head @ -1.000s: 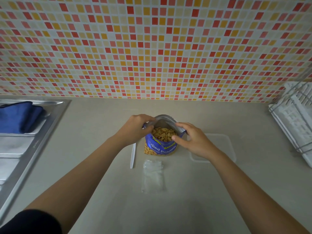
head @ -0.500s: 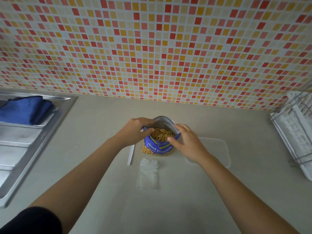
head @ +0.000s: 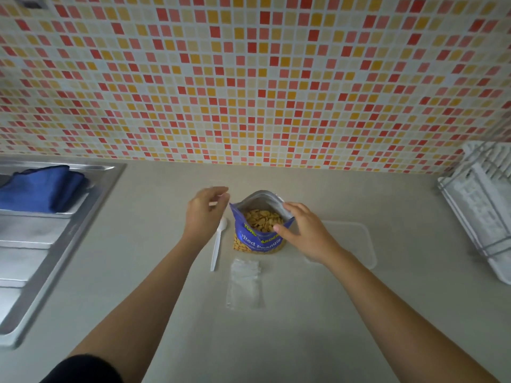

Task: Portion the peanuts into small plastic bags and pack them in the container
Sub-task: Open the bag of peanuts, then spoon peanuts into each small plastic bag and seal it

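The right hand point(head: 304, 233) pinches the right edge of the open mouth of the peanut bag point(head: 258, 240), thumb on the front panel and fingers curled behind the rim. The blue bag stands upright on the surface point(head: 154, 194) between the two hands, and the peanuts point(head: 261, 220) show inside.

The left hand point(head: 206, 214) hangs just left of the bag, apart from it, fingers loosely curled and holding nothing; it is a little blurred. A white plastic spoon point(head: 218, 244) lies flat on the surface below that hand, between its wrist and the bag, bowl end away from the person.

A stack of small bags point(head: 244, 283), clear, lies flat nearer the person than the peanut bag, between the two forearms. The container point(head: 359, 244), clear and shallow, sits to the right of the right hand, partly covered by the wrist.

Well left of the left hand is a steel sink point(head: 41, 244) with a blue cloth point(head: 41, 189) on it. Well right of the right hand stands a white rack point(head: 481, 200). A mosaic-tiled wall point(head: 249, 78) rises beyond both hands.
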